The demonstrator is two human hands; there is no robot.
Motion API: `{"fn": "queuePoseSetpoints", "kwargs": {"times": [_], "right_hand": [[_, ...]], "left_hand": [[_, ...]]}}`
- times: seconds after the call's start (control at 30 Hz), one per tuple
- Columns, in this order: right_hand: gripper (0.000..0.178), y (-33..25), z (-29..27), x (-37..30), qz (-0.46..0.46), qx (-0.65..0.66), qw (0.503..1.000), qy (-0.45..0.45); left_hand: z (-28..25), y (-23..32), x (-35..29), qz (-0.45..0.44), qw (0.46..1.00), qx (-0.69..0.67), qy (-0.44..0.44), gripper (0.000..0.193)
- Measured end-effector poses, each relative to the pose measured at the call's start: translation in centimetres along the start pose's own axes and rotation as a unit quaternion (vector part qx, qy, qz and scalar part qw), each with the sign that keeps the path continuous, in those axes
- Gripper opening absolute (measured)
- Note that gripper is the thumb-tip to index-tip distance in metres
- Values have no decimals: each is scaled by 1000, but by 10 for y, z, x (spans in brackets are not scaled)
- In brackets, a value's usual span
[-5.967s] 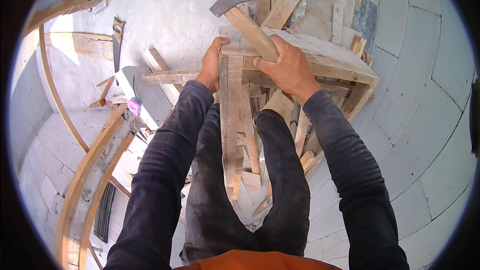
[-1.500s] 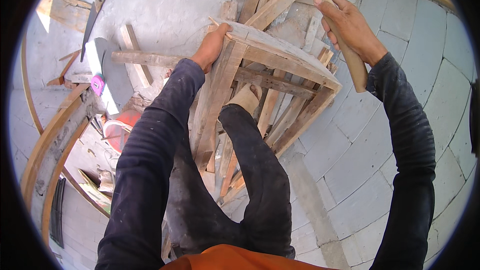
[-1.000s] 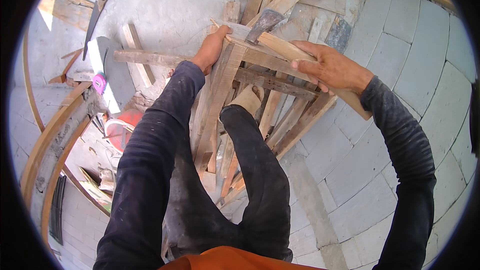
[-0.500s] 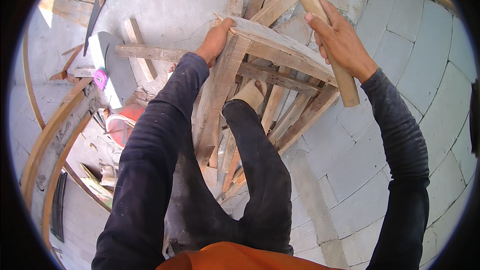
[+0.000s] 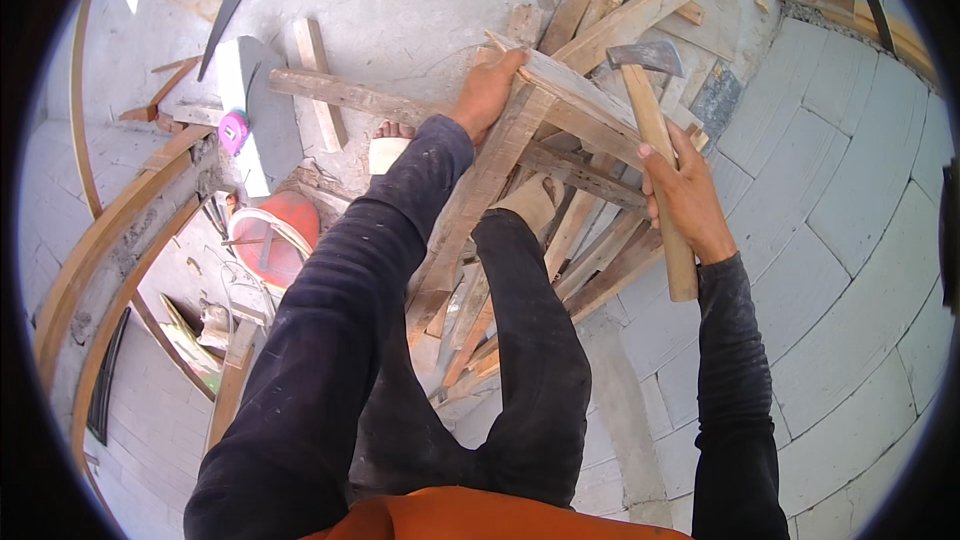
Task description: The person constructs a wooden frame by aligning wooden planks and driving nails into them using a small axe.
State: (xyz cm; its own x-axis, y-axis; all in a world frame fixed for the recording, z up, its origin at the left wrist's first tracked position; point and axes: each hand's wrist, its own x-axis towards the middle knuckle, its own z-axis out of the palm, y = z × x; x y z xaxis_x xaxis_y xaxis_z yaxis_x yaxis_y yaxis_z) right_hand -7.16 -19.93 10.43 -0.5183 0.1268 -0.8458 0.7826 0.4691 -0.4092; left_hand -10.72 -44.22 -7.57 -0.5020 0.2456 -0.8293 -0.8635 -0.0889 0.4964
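Note:
A weathered wooden frame (image 5: 480,180) of nailed planks stands tilted before me, above my feet. My left hand (image 5: 487,90) is closed round its upper left corner, some of the fingers hidden behind the wood. In my right hand (image 5: 690,200) is a hammer (image 5: 650,110), gripped by the lower half of its thick wooden handle. The metal hammer head points away from me, past the frame's right upper corner. That hand is beside the frame's right side; whether it touches the wood I cannot tell.
Loose boards (image 5: 620,30) lie beyond and under the frame. At the left are a handsaw (image 5: 232,8), a pink tape measure (image 5: 233,132) on a pale block, and a red bucket (image 5: 275,238) with tools. Curved wooden forms (image 5: 110,250) stand farther left. A grey block wall (image 5: 830,240) fills the right.
My right hand has come down and slightly left with the hammer, whose head now shows fully. The view has shifted, so the frame and my left hand appear lower and farther right.

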Motion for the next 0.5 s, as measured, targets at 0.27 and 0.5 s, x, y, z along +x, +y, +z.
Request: {"fn": "queuePoseSetpoints", "kwargs": {"times": [0.27,0.5], "right_hand": [[30,70,66,-61,-68,46,983,165],[27,31,131,-140,42,5,999,-1]], "left_hand": [[-24,-22,-54,167,964,32,202,51],[-182,-127,-175,86,965,15,245,39]]}}
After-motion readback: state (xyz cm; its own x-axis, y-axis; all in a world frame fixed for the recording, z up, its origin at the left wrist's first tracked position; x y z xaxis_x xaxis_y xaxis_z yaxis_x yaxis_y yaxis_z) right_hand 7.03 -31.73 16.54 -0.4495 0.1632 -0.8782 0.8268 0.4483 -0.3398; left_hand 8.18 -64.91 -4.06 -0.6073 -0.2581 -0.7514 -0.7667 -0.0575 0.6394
